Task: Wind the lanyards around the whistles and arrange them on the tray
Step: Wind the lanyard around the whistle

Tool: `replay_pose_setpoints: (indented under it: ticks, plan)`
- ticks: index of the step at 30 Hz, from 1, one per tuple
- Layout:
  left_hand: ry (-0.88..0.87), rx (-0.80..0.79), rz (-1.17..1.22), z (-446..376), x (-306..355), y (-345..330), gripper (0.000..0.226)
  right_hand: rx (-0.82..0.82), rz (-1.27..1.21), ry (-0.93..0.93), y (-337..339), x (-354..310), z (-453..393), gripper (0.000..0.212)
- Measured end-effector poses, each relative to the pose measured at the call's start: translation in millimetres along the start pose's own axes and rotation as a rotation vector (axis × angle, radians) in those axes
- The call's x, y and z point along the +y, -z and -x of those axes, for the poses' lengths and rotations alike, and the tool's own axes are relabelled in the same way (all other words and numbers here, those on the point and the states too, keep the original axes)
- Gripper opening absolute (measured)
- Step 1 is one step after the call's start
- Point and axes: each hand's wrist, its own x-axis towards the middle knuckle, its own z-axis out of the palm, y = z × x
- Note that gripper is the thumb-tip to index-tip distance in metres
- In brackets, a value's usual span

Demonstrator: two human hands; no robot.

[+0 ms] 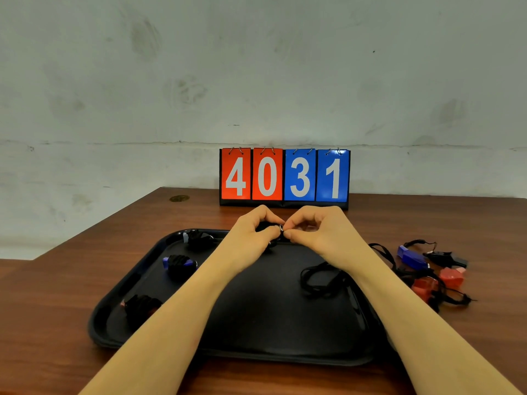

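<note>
Whistle (266,228) held between two hands above the far edge of a black tray (256,323).
Left hand (251,232) curls around it; right hand (313,232) pinches its metal ring (281,228), fingertips nearly meeting.

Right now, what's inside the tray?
Along the left side of the tray: three wound whistles, in a column. Right side: a loose black lanyard. Both hands, left hand, right hand, hold another whistle, mostly covered; forearms hide the tray's middle.

We see a flip scoreboard (284,175) standing at the far edge of the brown wooden table (57,303) (two red cards, two blue, reading 4031), against a scuffed pale wall (256,67).
</note>
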Motion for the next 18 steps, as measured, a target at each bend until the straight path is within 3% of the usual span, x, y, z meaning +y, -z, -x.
replay_pose_setpoints:
  ticks: [13, 18]
  plan:
    - [-0.006, -0.107, 0.037, 0.4, 3.6, -3.9, 0.015, 0.082, 0.177, 0.048, -10.2, -4.1, 0.1, 0.016]
    - [0.012, -0.069, 0.107, 0.3, 4.6, -3.5, 0.015, 0.153, 0.209, 0.15, -13.7, -1.5, -1.1, 0.012]
